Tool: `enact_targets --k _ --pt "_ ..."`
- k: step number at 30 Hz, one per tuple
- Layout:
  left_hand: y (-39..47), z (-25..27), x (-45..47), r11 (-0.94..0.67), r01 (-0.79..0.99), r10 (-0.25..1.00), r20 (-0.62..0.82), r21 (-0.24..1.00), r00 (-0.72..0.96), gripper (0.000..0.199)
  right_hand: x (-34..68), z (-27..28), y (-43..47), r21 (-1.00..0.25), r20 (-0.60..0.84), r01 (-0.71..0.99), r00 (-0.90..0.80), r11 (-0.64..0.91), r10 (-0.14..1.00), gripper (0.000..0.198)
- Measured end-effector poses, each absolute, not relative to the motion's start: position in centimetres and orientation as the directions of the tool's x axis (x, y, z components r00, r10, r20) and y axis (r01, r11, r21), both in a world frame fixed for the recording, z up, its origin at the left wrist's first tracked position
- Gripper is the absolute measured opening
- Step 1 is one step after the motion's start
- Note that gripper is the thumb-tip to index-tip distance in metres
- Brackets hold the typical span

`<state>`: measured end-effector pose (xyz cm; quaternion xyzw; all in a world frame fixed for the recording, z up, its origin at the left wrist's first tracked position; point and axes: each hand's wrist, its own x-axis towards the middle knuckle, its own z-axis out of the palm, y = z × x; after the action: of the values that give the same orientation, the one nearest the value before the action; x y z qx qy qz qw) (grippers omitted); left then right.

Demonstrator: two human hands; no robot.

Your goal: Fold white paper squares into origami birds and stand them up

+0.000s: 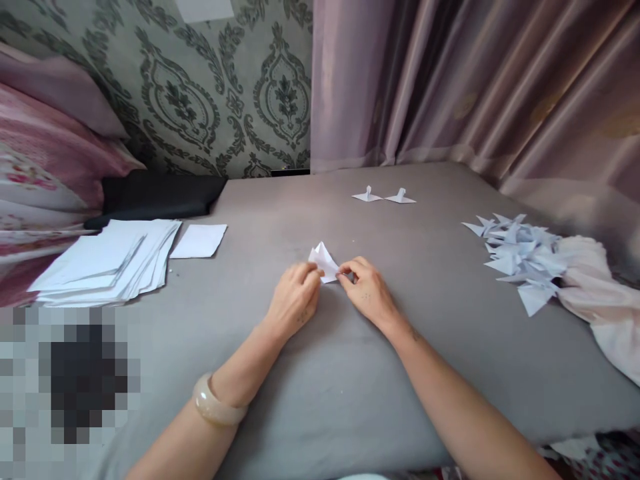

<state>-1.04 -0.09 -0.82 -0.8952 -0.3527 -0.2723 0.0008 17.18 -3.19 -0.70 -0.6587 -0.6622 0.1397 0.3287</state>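
Note:
A small folded piece of white paper (326, 260) is held between my two hands over the middle of the grey cloth, its pointed flaps standing up. My left hand (296, 297) pinches its left side, and the bent fingers hide part of it. At the paper's lower right corner, my right hand (367, 290) has thumb and forefinger closed on the edge. A pale bangle (217, 400) circles my left forearm.
At left lie a stack of white paper sheets (100, 263) and a single white square (200, 241), with a black folded item (163, 193) behind. Two small folded paper figures (400, 197) stand at the back. A pile of folded paper pieces (523, 250) lies right, beside pale cloth (585, 273).

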Motion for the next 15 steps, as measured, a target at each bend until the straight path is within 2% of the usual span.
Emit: enact_targets --k 3,5,7,11,15 --pt "-0.1 -0.2 -1.5 -0.617 0.772 0.628 0.685 0.149 0.370 0.031 16.9 0.0 -3.5 -0.421 0.434 0.874 -0.040 0.241 0.900 0.022" --pt "-0.2 0.1 -1.8 -0.624 0.779 0.607 0.669 0.067 0.429 0.026 16.8 0.3 -3.7 -0.284 0.469 0.912 -0.138 0.297 0.872 0.027" --pt "-0.4 0.3 -1.9 -0.701 0.713 0.587 0.572 0.006 0.572 0.017 16.9 0.3 -4.0 -0.208 0.439 0.920 -0.216 0.332 0.872 0.027" --pt "-0.7 0.1 -1.7 -0.786 0.617 0.571 0.416 0.028 0.708 0.019 17.2 0.2 -4.7 -0.197 0.301 0.929 -0.246 0.313 0.921 0.024" --pt "-0.8 -0.1 -1.5 -0.789 0.609 0.584 0.394 0.074 0.710 0.017 17.6 0.5 -5.0 -0.291 0.165 0.924 -0.207 0.248 0.964 0.021"
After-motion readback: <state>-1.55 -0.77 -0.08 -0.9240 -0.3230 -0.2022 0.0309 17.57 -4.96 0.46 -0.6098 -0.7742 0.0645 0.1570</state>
